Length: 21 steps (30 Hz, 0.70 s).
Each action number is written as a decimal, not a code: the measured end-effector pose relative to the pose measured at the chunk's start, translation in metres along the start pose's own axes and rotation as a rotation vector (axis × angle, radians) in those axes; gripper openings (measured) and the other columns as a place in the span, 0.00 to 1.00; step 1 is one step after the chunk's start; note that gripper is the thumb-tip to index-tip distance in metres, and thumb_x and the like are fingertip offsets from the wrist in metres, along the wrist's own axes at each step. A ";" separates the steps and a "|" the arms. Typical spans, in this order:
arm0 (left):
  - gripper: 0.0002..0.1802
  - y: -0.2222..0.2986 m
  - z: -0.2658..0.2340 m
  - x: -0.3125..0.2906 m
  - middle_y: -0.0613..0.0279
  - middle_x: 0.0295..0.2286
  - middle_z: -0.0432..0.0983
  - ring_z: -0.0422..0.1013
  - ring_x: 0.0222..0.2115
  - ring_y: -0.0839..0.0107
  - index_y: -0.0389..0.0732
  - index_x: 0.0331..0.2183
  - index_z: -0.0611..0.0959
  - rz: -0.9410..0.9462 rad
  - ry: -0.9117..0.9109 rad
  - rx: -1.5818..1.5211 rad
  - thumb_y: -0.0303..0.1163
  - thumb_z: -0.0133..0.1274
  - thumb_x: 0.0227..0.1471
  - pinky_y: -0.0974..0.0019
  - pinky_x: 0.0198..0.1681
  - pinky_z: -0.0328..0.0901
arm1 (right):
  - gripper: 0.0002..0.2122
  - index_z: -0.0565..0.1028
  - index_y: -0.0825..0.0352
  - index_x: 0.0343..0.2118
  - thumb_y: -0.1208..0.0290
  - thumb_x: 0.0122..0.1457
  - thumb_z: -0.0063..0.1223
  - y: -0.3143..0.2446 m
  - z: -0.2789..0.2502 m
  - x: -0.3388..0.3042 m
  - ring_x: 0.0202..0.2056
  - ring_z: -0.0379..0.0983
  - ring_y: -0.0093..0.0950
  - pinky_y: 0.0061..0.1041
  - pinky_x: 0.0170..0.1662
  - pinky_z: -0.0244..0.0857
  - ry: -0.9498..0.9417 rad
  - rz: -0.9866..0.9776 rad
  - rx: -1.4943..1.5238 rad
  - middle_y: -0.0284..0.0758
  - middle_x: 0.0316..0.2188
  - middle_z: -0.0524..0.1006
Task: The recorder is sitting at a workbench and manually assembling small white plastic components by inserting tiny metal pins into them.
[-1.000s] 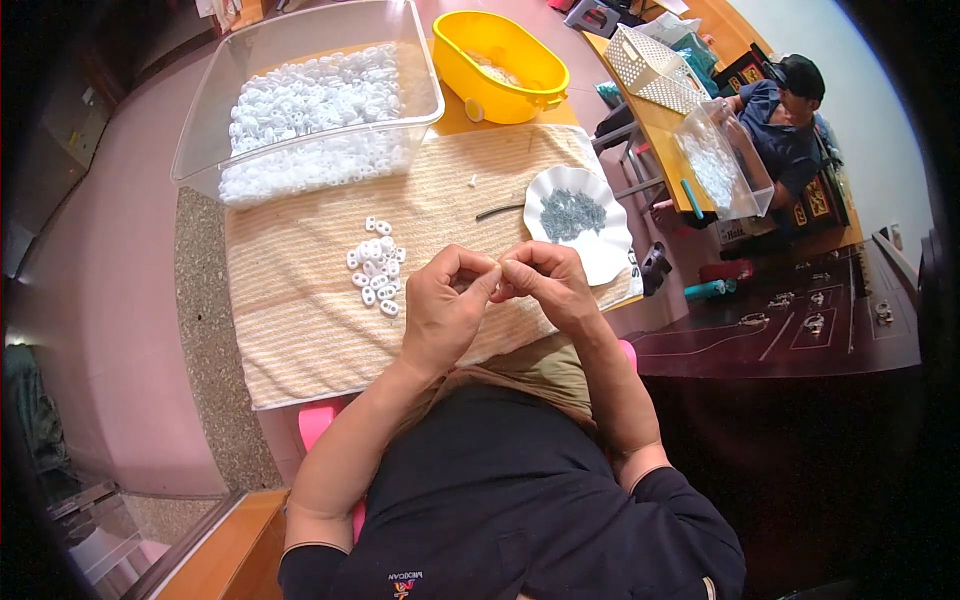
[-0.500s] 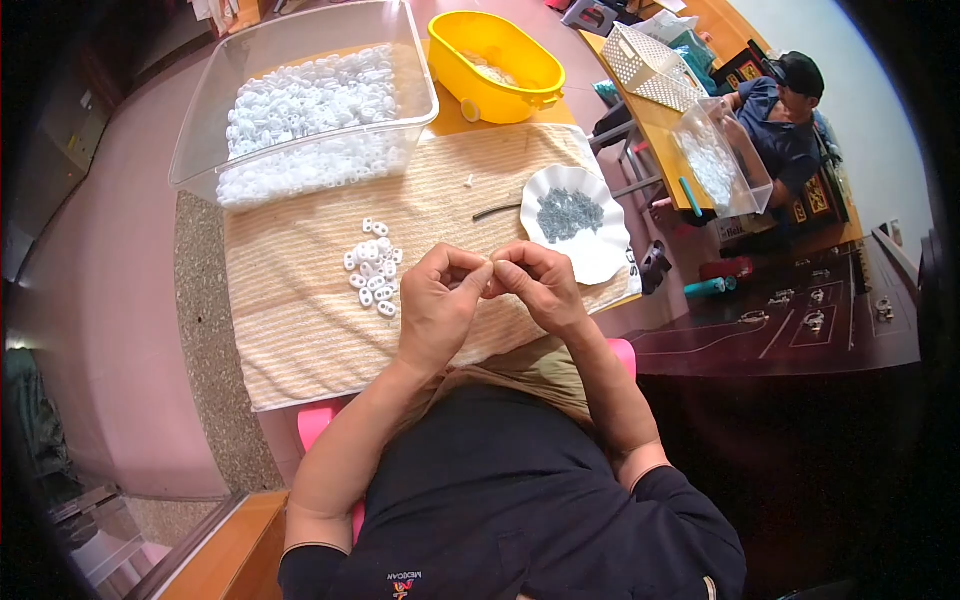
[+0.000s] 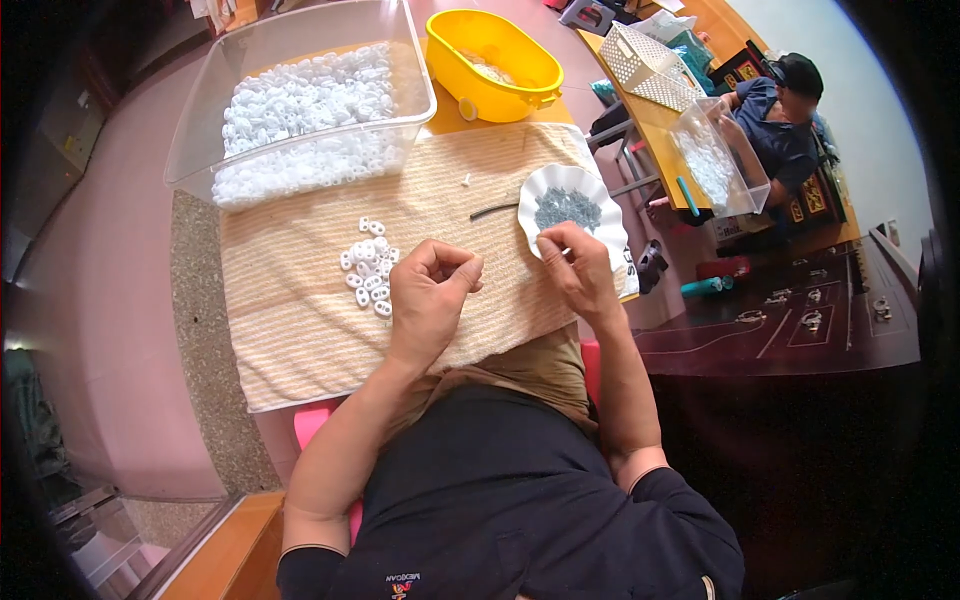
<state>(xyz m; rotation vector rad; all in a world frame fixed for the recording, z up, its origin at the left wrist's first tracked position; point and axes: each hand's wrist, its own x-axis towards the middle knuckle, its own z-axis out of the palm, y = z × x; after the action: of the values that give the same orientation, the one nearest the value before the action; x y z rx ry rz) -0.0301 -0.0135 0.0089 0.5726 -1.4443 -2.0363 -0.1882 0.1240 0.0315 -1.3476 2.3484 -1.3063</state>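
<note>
The bench (image 3: 448,114) is smooth yellowish wood where it shows near its far edge; the rest lies under a soft, towel-like cloth (image 3: 300,330) with fine tan and cream stripes, rumpled along the near edge. Toward the bench's left edge is a loose heap of white pieces (image 3: 370,266), glossy and plastic-looking, each a rounded oval with two holes, some overlapping so that their outlines are lost. Just right of it, the left hand (image 3: 428,298) is curled, thumb pressed against the bent forefinger; whether anything is pinched there cannot be told. The right hand (image 3: 585,275), fingers drawn in toward the thumb, is over the near side of a white plate (image 3: 612,232) with a fluted rim, by the bench's right edge, and covers part of it; its grip is too small to read. On the plate lie dark grey bits (image 3: 566,207), too fine to tell apart. A thin black stick (image 3: 492,211) points at the plate's left side, and a tiny white peg (image 3: 466,180) lies farther back. At the far left corner, a clear plastic bin (image 3: 412,75), cut off at the top, holds many more white ovals; beside it, a glossy yellow tub (image 3: 512,100) has pale, indistinct contents.
</note>
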 end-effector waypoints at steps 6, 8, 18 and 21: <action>0.04 -0.001 0.001 0.000 0.63 0.23 0.76 0.72 0.23 0.79 0.35 0.27 0.78 -0.029 -0.023 -0.045 0.23 0.58 0.50 0.76 0.29 0.70 | 0.04 0.76 0.71 0.28 0.75 0.54 0.54 0.013 -0.024 0.001 0.28 0.74 0.41 0.32 0.31 0.66 0.029 -0.004 -0.247 0.44 0.25 0.75; 0.04 -0.003 0.001 -0.001 0.63 0.23 0.76 0.72 0.23 0.79 0.35 0.27 0.78 -0.034 -0.036 -0.048 0.23 0.58 0.50 0.76 0.29 0.70 | 0.04 0.76 0.71 0.28 0.75 0.54 0.54 0.018 -0.030 0.000 0.28 0.74 0.41 0.32 0.31 0.66 -0.005 -0.022 -0.285 0.44 0.25 0.75; 0.06 -0.001 0.003 -0.002 0.62 0.24 0.76 0.73 0.23 0.78 0.35 0.28 0.78 -0.162 -0.113 -0.131 0.25 0.59 0.49 0.74 0.30 0.72 | 0.07 0.77 0.73 0.37 0.82 0.54 0.56 -0.003 -0.013 -0.009 0.30 0.71 0.20 0.18 0.33 0.65 -0.160 0.059 0.336 0.34 0.32 0.75; 0.06 0.002 0.002 -0.002 0.62 0.24 0.76 0.73 0.24 0.78 0.35 0.29 0.78 -0.232 -0.151 -0.179 0.26 0.59 0.49 0.74 0.30 0.72 | 0.09 0.76 0.73 0.40 0.82 0.55 0.55 -0.009 0.009 -0.011 0.34 0.71 0.20 0.15 0.36 0.64 -0.236 -0.030 0.569 0.35 0.35 0.74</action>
<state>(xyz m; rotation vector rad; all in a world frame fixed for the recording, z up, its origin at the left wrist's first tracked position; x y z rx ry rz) -0.0297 -0.0113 0.0111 0.5421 -1.3102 -2.4075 -0.1719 0.1249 0.0294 -1.2621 1.6324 -1.5614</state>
